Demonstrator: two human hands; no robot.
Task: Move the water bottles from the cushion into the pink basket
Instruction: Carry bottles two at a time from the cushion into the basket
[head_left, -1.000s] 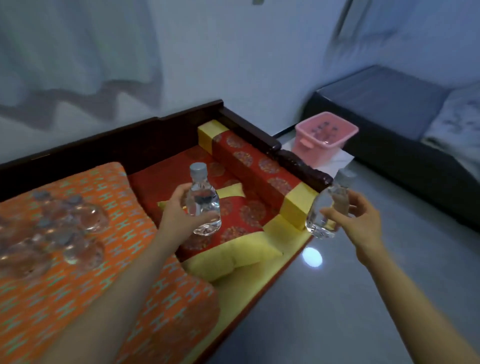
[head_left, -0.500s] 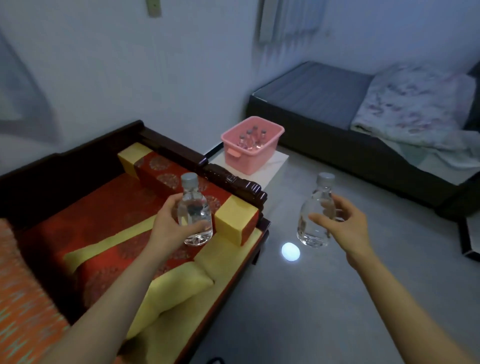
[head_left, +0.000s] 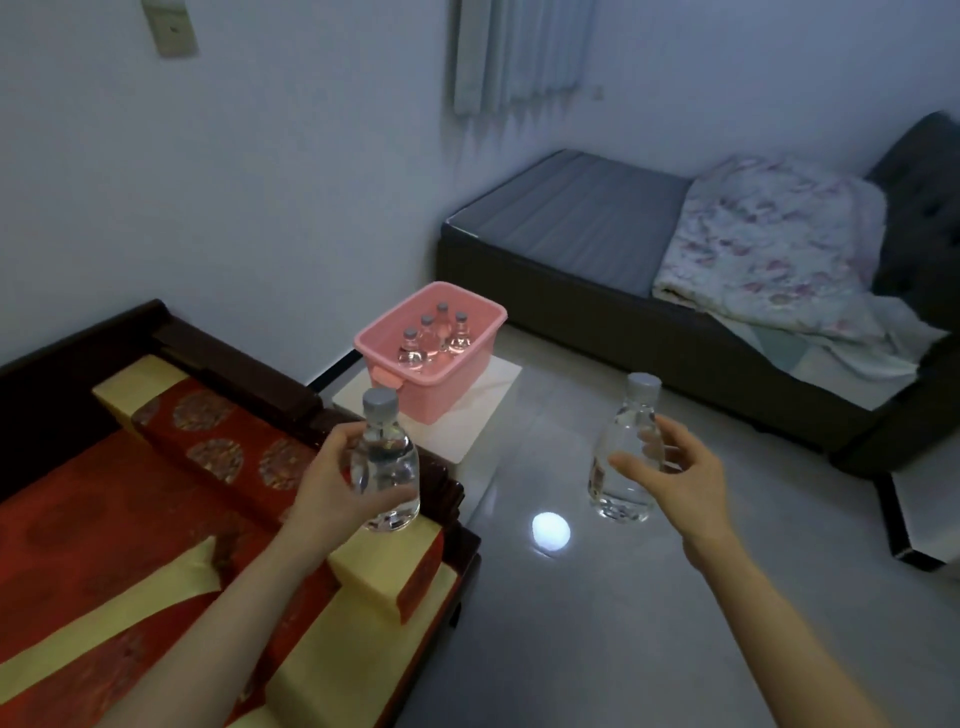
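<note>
Head view, both hands loaded. Left grip (head_left: 332, 488) is wrapped round the body of the left bottle (head_left: 387, 467), thumb across the front. It holds the bottle upright above the yellow end of the sofa armrest (head_left: 384, 577). Right grip (head_left: 675, 483) is curled round the right bottle (head_left: 623, 457), which is also upright, over the bare floor (head_left: 623, 623). Both bottles are capped and in the air, short of the pink basket (head_left: 467, 364).

Risks, as I judge them:
- The right hold looks the looser one, with fingers spread on smooth clear plastic. A slip would drop the bottle onto hard floor.
- Lowering either bottle onto the standing bottles (head_left: 431, 338) could tip them.
- Putting both hands into the basket together invites a knock between them.
- The basket looks light. A push on its rim could slide it across the white counter (head_left: 488, 410) it sits on.

Containers:
- The pink basket holds four capped bottles. They stand upright, close together, towards the middle and far side.
- Some free floor shows inside, on the near right.
- I see no other container in view.
</note>
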